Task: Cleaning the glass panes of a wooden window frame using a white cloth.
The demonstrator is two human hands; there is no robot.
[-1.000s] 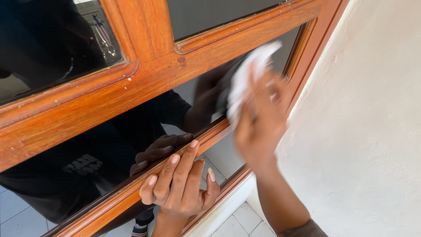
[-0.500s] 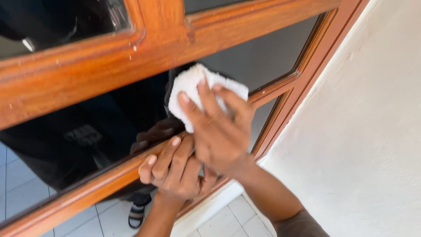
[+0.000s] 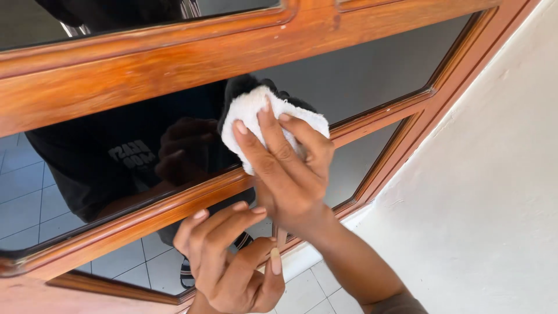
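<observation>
Right hand [image 3: 290, 168] pressing white cloth [image 3: 256, 113] against glass pane [image 3: 360, 75]

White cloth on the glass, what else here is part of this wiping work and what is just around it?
In use:
white cloth, pressed to the glass by the right hand
glass pane
wooden frame, where the left hand rests on the lower bar

Just around:
white wall
tiled floor

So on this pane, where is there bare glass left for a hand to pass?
Free: the glass pane right of the white cloth, up to the frame corner. Crowded: the lower wooden rail, where the right hand presses the cloth above the left hand.
</observation>
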